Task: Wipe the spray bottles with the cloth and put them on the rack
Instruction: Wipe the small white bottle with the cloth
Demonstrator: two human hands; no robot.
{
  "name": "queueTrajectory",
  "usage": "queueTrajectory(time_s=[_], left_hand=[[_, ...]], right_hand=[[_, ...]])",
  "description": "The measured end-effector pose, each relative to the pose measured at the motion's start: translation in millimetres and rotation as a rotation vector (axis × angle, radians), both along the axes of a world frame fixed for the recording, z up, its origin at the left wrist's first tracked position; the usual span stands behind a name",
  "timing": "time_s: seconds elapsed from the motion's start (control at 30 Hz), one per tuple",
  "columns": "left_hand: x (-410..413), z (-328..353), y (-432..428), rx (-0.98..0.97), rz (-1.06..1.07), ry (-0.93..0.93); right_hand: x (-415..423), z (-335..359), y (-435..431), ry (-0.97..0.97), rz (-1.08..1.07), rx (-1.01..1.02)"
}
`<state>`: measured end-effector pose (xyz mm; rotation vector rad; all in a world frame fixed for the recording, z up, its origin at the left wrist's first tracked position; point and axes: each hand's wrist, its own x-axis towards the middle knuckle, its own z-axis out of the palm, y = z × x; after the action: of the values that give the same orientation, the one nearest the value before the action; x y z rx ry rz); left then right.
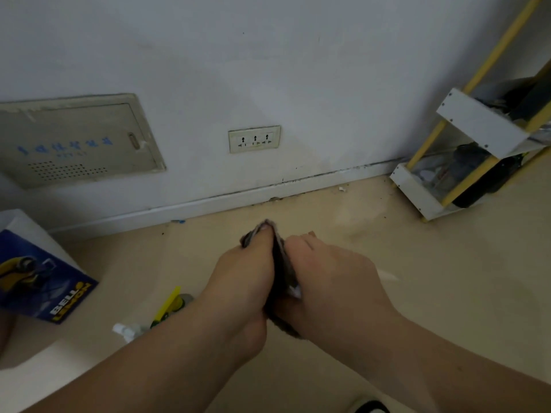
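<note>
Both forearms reach forward, left hand (244, 272) and right hand (328, 278) close together, fingers curled round the dark cloth (280, 263) bunched between them. A spray bottle (131, 330) lies on the floor (387, 293) near left, and the rack (465, 162) stands far right.

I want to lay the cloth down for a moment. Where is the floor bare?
The floor is bare between the right hand and the rack, along the wall. Left is crowded: spray bottles lie beside the blue-and-white box.

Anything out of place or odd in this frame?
A spray bottle appears to lie on its side on the floor at lower left, not on the rack. Small scraps and dark grime line the baseboard.
</note>
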<state>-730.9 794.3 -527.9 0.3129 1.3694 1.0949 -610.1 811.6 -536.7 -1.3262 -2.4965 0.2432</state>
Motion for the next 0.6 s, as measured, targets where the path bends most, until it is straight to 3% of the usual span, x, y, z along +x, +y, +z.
queueTrajectory(time_s=[0.07,0.2,0.3,0.37,0.43,0.53,0.6], left_hand=[[-2,1,6,0.081,0.010,0.098],[-6,12,12,0.267,-0.029,0.119],[-11,18,11,0.335,-0.098,0.075],[-12,19,10,0.323,-0.116,0.118],[-11,18,12,0.286,-0.070,0.151],[-9,7,16,0.191,0.040,0.196],[-8,2,19,0.158,0.117,0.184]], right_hand=[[2,12,9,0.147,-0.083,-0.391],[15,22,27,0.754,-0.124,-0.955],[23,21,30,1.017,-0.075,-1.482],[24,19,28,1.074,-0.033,-1.622],[18,12,25,0.933,-0.037,-1.411],[3,9,18,0.513,0.001,-0.743],[0,8,19,0.279,-0.049,-0.457]])
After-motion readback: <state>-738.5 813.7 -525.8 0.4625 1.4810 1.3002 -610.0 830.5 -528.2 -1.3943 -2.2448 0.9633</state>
